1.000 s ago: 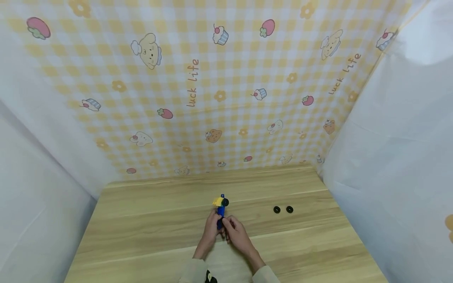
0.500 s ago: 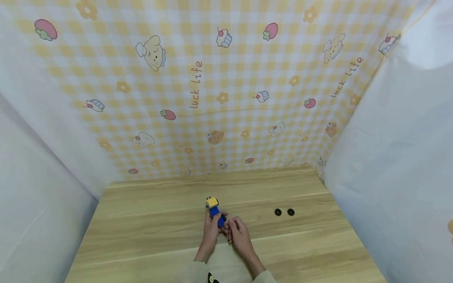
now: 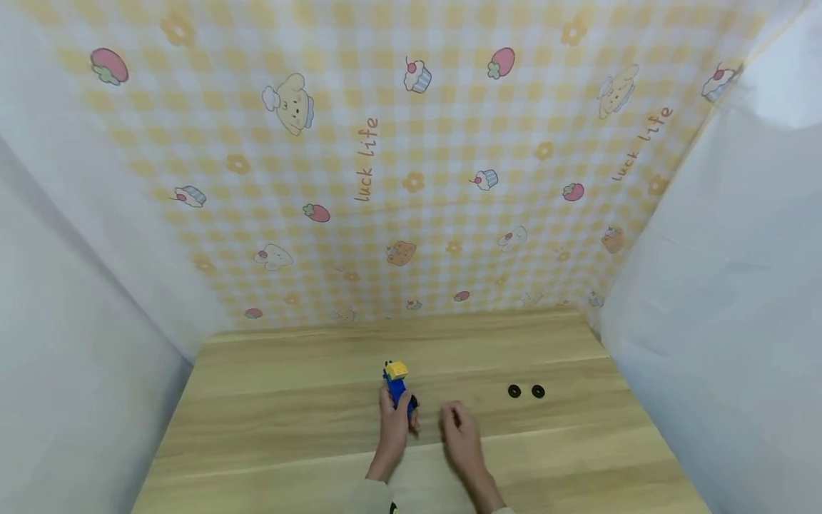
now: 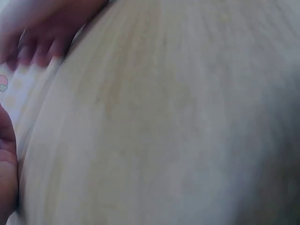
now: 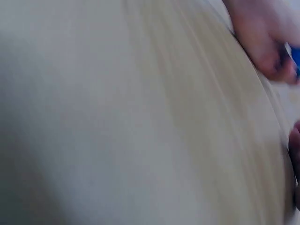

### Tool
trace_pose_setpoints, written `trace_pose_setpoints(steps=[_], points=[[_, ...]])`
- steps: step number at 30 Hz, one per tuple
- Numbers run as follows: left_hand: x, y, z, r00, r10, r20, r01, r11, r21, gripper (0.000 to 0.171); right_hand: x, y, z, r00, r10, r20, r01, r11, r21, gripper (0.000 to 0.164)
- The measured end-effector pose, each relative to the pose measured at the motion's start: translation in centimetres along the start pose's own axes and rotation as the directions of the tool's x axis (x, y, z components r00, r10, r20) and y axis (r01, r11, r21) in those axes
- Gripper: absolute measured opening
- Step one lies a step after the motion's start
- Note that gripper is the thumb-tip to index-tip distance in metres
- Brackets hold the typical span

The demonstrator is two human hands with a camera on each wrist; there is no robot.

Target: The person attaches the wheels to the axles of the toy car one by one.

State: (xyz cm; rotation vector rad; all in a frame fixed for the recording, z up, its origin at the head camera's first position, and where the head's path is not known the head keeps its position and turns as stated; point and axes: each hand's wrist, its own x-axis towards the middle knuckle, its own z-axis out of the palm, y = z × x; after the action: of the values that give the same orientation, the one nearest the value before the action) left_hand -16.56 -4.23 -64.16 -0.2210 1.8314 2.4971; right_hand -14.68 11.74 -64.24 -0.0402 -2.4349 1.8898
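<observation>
A yellow-checked cloth (image 3: 420,214) hangs behind a wood-grain table (image 3: 270,428), over whose middle a person handles a small toy. The left grip (image 3: 394,427) is closed around the toy's near end, thumb lying along the top. The right grip (image 3: 461,434), empty as far as the small, blurred view lets one judge, is curled in on itself just beside it, not touching the toy; whether something tiny is pinched there, one cannot tell.

The toy (image 3: 396,387), a slim blue body, points away from the person and slants to the left. It looks like hard plastic: probably very light, stiff and a little slick, more apt to come apart at its joints than to bend. The blue middle appears the soundest place to take hold, with little squeeze. The yellow block (image 3: 397,369) on the far end might pop loose if pulled, and the black wheel (image 3: 414,402) at the near right side is better left unpressed.

Smallest of all, two black rings (image 3: 514,391) lie flat to the right, apart from each other, likely best pinched by their outer edges.
</observation>
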Motion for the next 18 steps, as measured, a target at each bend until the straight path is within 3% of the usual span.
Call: trace_pose_setpoints(steps=[3, 6, 8, 11, 14, 18], points=[[0.0, 0.0, 0.0, 1.0, -0.005, 0.002, 0.005, 1.0, 0.019, 0.036, 0.5, 0.9, -3.3, 0.984, -0.021, -0.179, -0.017, 0.978, -0.206, 0.017], [0.1, 0.4, -0.2, 1.0, 0.001, -0.021, 0.0, 0.999, 0.046, 0.03, 2.0, 1.2, -6.4, 0.954, -0.057, -0.294, -0.061, 0.925, -0.375, 0.017], [0.2, 0.7, -0.2, 0.999, 0.002, -0.037, 0.0, 0.999, 0.055, 0.028, 3.0, 1.3, -8.0, 0.949, -0.06, -0.31, -0.086, 0.896, -0.436, 0.026], [0.0, 0.7, -0.1, 0.999, 0.003, -0.046, 0.0, 0.998, 0.063, 0.027, 4.2, 1.5, -9.6, 0.965, -0.022, -0.263, -0.108, 0.877, -0.469, 0.043], [-0.2, 0.3, 0.2, 0.999, 0.01, -0.043, -0.007, 0.998, 0.063, 0.032, 5.0, 1.8, -10.3, 0.972, -0.007, -0.234, -0.119, 0.846, -0.519, 0.051], [-0.3, -0.1, 0.4, 0.999, 0.022, -0.024, -0.02, 0.997, 0.07, 0.036, 5.4, 2.1, -10.8, 0.97, -0.016, -0.242, -0.13, 0.809, -0.573, 0.045]])
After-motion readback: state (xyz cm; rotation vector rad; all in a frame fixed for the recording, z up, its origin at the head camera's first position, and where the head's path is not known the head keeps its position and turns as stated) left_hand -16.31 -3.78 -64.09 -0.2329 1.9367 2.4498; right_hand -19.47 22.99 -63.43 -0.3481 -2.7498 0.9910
